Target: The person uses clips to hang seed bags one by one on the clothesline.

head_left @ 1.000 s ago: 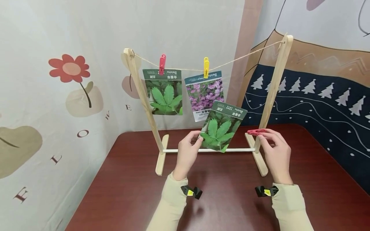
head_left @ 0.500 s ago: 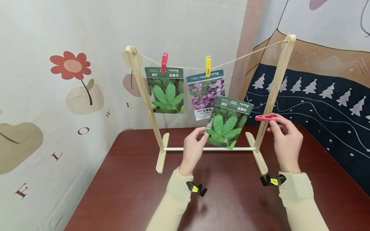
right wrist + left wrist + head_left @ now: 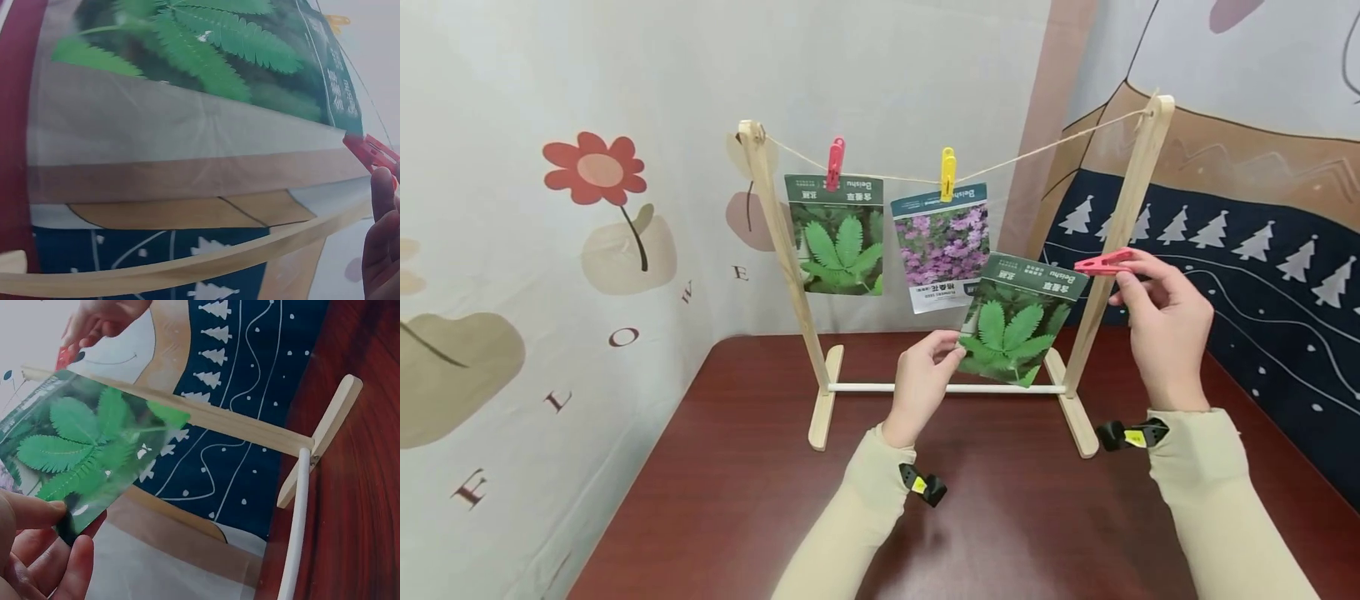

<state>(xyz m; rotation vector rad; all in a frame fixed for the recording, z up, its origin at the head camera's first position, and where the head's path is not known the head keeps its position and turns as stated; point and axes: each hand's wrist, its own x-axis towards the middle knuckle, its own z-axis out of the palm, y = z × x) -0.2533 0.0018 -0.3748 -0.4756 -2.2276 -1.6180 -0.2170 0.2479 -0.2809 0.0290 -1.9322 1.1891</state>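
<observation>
My left hand [image 3: 922, 385] pinches a green seed packet [image 3: 1018, 325] with a leaf picture by its lower left edge, holding it tilted below the string. A red clothespin [image 3: 1105, 262] is pinched in my right hand [image 3: 1168, 325], its tip close to the packet's upper right corner; whether they touch I cannot tell. On the string [image 3: 1030, 153] hang two packets: a leaf-picture packet [image 3: 838, 242] under another red clothespin [image 3: 835, 163], and a purple-flower packet [image 3: 942, 242] under a yellow clothespin [image 3: 948, 173]. The held packet overlaps the flower packet's lower right corner.
The string runs between two wooden posts [image 3: 781, 250] of a stand joined below by a white rod [image 3: 865, 387]. It stands on a dark red table [image 3: 730, 467]. Behind hang a pale flower-print cloth [image 3: 700, 100] and a navy cloth [image 3: 1225, 250] with trees.
Both hands have moved right, with the packet in the left. My right hand has risen, bringing the red clothespin up to the height of the packet's top edge.
</observation>
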